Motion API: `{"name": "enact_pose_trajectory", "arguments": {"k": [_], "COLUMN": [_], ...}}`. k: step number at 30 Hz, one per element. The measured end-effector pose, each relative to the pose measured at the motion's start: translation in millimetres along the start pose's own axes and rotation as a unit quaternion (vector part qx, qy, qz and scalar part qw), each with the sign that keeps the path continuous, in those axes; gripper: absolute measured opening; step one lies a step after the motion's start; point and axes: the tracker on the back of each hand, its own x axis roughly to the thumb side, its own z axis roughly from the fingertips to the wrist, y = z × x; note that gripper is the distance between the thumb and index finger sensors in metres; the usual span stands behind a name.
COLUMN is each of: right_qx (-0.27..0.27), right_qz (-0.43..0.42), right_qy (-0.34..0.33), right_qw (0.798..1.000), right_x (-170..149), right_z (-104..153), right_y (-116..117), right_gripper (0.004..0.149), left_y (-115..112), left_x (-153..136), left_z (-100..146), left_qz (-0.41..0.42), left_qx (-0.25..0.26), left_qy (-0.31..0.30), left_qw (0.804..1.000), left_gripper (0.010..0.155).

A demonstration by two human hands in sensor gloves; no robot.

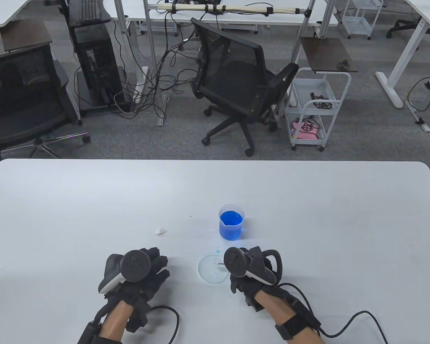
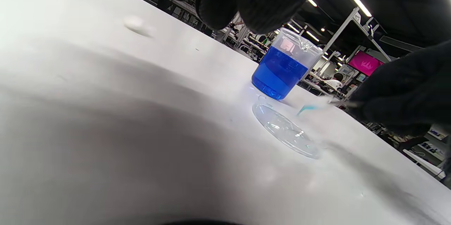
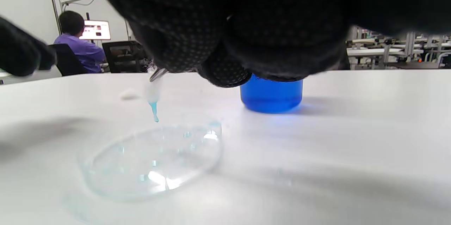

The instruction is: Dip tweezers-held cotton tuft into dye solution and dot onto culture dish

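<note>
The right hand (image 1: 252,270) grips the tweezers (image 3: 158,74), and these pinch a cotton tuft (image 3: 153,94) with a light blue tip. The tuft hangs just above the culture dish (image 3: 105,175), and I cannot tell if it touches. The dish lies on the white counter (image 1: 344,222), with pale blue dots inside. Just behind it stands the beaker (image 1: 231,221) of blue dye. The left hand (image 1: 143,272) rests with fingers spread, holding nothing, near a spare cotton piece (image 1: 160,231).

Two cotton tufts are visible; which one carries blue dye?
The cotton tuft in the tweezers held by the right hand, blue-tipped above the culture dish. The loose tuft on the table is white.
</note>
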Motion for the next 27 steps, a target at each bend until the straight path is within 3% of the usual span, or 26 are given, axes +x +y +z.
{"name": "enact_pose_trajectory", "arguments": {"k": [3,6,12,15,21,27], "right_qx": [0.009,0.011,0.017,0.009,-0.066,-0.028], "right_qz": [0.016,0.03,0.042,0.038,0.008,0.041], "right_qy": [-0.004,-0.008,-0.011,-0.009,0.021,0.027], "right_qw": [1.0,0.999,0.999,0.999,0.998,0.998], "right_x": [1.7,2.8,4.3,3.6,-3.2,-0.4], "right_z": [-0.3,-1.9,-4.0,-4.8,-7.3,-12.1], "right_y": [10.8,17.0,24.2,22.5,1.3,22.1], "right_gripper": [0.04,0.04,0.04,0.04,0.04,0.04], "left_y": [-1.8,-9.0,-44.7,-57.2,-64.3,-65.3], "left_x": [8.8,22.1,43.4,46.8,45.5,44.7], "left_z": [-9.1,-26.0,-67.7,-73.9,-75.6,-76.4], "left_qz": [0.026,0.002,-0.055,-0.057,-0.065,-0.061], "left_qx": [0.021,0.015,-0.064,-0.088,-0.115,-0.123], "left_qy": [-0.005,-0.011,0.01,0.004,0.005,0.006], "left_qw": [0.999,1.0,0.996,0.995,0.991,0.99], "left_gripper": [0.053,0.056,0.064,0.067,0.071,0.07]}}
